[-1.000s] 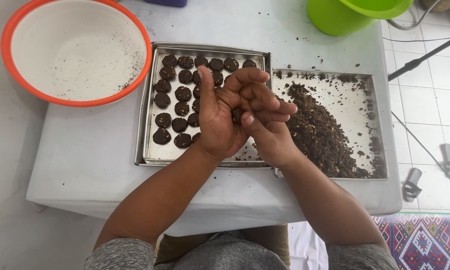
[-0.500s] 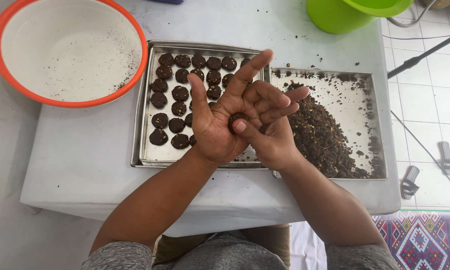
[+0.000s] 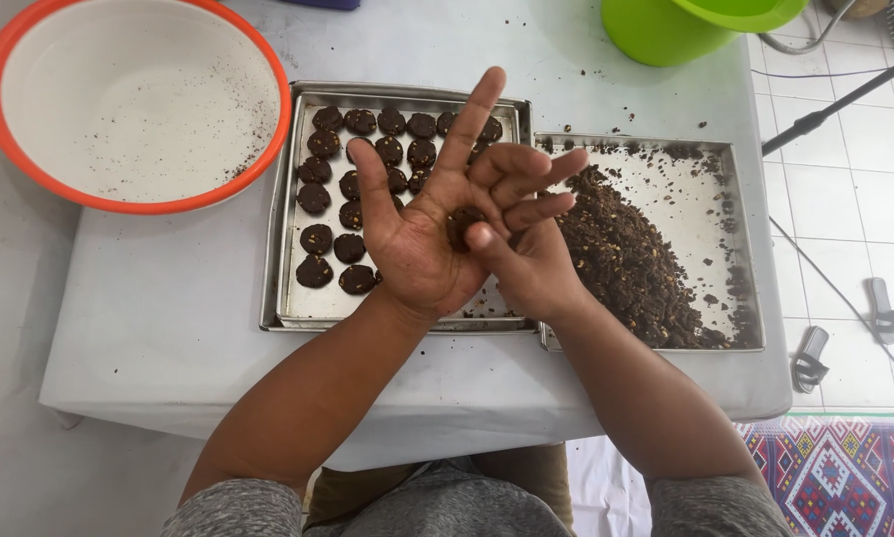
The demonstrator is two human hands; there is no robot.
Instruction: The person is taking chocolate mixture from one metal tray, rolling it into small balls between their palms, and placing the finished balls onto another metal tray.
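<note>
Where the white table fills most of the view, the items stand on it as follows, by size:

Bowl, large, white inside with an orange rim, at the far left corner; dark crumbs dusted on its inner wall.

Right tray, metal, shallow, bearing a heap of dark crumbly dough spread from its near left side, with loose crumbs across the rest.

Left tray, metal, edge to edge with the right tray; rows of dark round cookies fill its far and left parts.

Green tub, at the far right table edge, partly cut off by the frame.

Left hand, raised above the seam of the two trays, palm up, fingers spread wide and straight; it grips nothing, the dough lump merely lying on its palm.

Right hand, just beside and partly under the left, fingers loosely curled across the left palm, thumb tip pressing the lump.

Dough lump, small, dark, roundish, pinned between left palm and right thumb
</note>
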